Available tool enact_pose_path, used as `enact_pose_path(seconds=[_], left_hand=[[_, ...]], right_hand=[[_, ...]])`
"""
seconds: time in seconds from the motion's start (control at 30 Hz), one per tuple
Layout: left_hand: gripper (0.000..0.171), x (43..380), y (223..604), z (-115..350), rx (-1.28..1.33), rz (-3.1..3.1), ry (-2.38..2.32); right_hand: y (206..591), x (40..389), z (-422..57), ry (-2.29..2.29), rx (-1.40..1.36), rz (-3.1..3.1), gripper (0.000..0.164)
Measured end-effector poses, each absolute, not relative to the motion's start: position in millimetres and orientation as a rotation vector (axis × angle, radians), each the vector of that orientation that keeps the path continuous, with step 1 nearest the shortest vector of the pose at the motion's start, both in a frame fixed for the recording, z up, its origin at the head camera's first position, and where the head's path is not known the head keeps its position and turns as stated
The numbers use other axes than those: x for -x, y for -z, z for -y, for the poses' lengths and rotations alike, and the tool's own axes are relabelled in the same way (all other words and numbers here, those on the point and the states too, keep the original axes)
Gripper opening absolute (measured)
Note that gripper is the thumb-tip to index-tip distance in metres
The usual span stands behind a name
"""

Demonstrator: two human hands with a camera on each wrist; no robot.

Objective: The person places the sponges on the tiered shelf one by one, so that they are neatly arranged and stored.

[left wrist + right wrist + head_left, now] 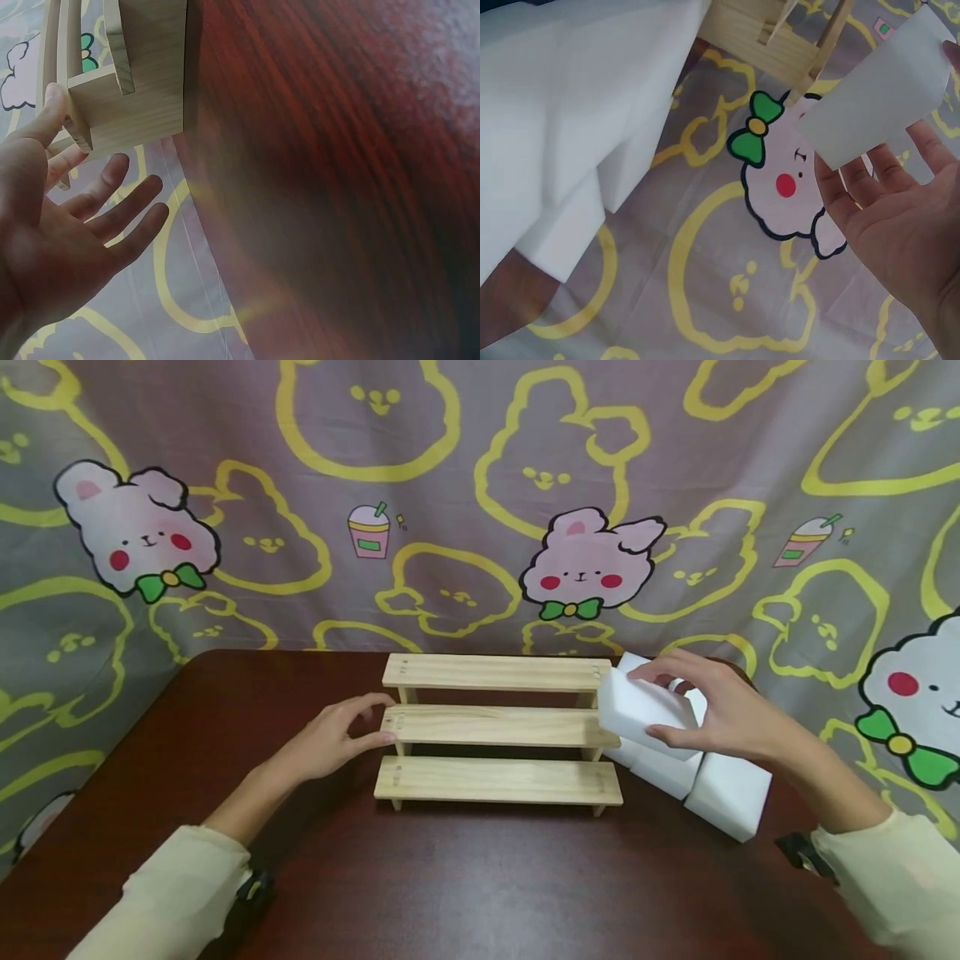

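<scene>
The right hand (712,702) is holding a white block (645,714) up in the air, its thumb and fingers (859,184) gripping opposite edges and standing only as far apart as the block is allowing. That block is hovering near the right end of a three-tiered wooden rack (491,727), overlapping the middle tier's right end in the head view. More white blocks (729,793) are lying together on the dark surface (465,885), just beside the rack's right side. The left hand (326,739) is pinching the middle tier's left end between thumb and index finger, while its other fingers are spreading loosely. A cartoon-patterned cloth (442,497) is hanging behind the surface
</scene>
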State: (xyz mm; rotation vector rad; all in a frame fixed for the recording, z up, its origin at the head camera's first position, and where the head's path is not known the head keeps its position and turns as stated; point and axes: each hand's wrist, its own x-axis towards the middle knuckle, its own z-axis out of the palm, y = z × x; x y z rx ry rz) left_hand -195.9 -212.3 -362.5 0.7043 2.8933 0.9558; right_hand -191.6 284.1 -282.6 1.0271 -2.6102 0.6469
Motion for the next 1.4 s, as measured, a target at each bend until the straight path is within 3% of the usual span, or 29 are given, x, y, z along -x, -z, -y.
enact_pose_path(seconds=[1.4], left_hand=[[0.048, 195.8, 360.1, 212.2, -0.686, -2.813, -1.004]], right_hand=[[278.6, 226.3, -227.4, -0.768, -1.099, 2.611, 0.047]])
